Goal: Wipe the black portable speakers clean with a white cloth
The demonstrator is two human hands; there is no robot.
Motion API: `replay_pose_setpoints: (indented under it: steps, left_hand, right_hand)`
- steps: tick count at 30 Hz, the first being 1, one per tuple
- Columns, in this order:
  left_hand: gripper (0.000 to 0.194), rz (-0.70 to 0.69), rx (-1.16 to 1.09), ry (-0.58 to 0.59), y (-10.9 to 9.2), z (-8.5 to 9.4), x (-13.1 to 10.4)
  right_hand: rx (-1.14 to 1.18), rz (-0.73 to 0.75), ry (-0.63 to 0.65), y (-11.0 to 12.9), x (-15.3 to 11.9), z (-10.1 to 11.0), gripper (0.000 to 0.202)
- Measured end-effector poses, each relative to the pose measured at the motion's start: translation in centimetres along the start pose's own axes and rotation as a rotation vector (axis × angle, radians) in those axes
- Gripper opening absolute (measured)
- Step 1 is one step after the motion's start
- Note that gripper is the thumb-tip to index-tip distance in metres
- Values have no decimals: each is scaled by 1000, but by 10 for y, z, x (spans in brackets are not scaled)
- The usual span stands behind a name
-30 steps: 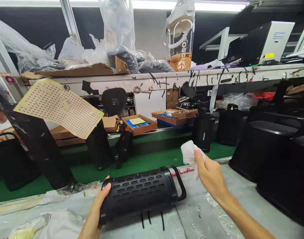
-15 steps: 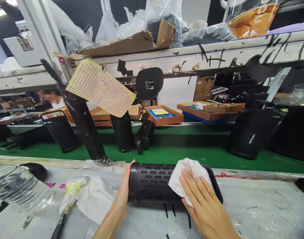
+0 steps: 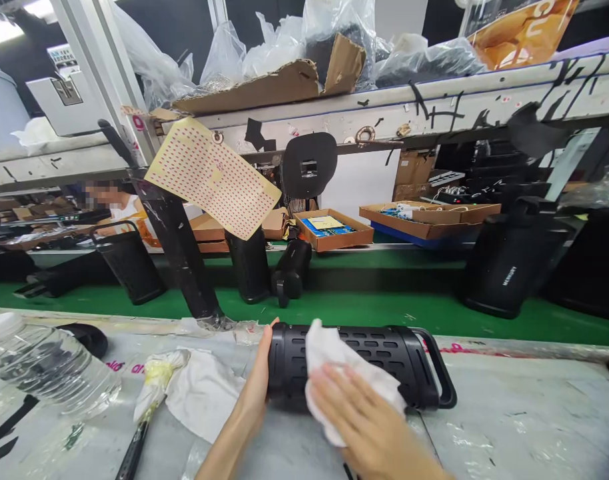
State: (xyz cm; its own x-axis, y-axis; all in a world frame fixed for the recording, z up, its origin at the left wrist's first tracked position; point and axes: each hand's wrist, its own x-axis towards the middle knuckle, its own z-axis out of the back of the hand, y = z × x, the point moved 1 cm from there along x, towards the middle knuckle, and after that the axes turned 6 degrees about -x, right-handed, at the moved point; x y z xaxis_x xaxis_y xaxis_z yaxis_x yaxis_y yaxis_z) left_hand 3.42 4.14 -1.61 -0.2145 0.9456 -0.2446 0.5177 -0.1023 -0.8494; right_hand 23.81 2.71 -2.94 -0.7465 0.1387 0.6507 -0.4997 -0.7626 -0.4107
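Between both hands' grip, speaker [image 3: 374, 353] lies under cloth [image 3: 334, 363].

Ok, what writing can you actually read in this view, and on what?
"MERCURY", as best it reads: small white vertical print on the black speaker on the green belt.
Orange letters on the bottle on the top shelf: cut off, unreadable.
Pink marks on the bench: too blurred.
Dotted yellow sheet: no words.

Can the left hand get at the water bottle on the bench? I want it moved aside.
Probably yes: the left hand rests on the speaker's end, and only a flat white rag lies between it and the water bottle.
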Motion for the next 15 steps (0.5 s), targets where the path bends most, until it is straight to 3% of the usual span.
replay_pose_setpoints:
  steps: [1, 2, 5, 7, 10, 15]
  left_hand:
    - [55, 21, 4, 3, -1, 0, 0]
    - [56, 38, 9, 3, -2, -1, -1]
    - [55, 59, 26, -21, -3, -1, -3]
    - [53, 59, 36, -37, -3, 0, -3]
    - [51, 22, 40, -33, 1, 1, -2]
    - [68, -384, 81, 103, 10, 0, -8]
  right_hand:
    - [22, -113, -11, -19, -14, 8, 45]
    - [58, -319, -37, -41, -27, 17, 42]
    - [242, -1293, -36, -102, -58, 41, 37]
    - [273, -1613, -37, -122, -68, 52, 41]
    - [439, -1708, -39, -114, -70, 50, 35]
    - [760, -1687, -185, -80, -71, 28, 43]
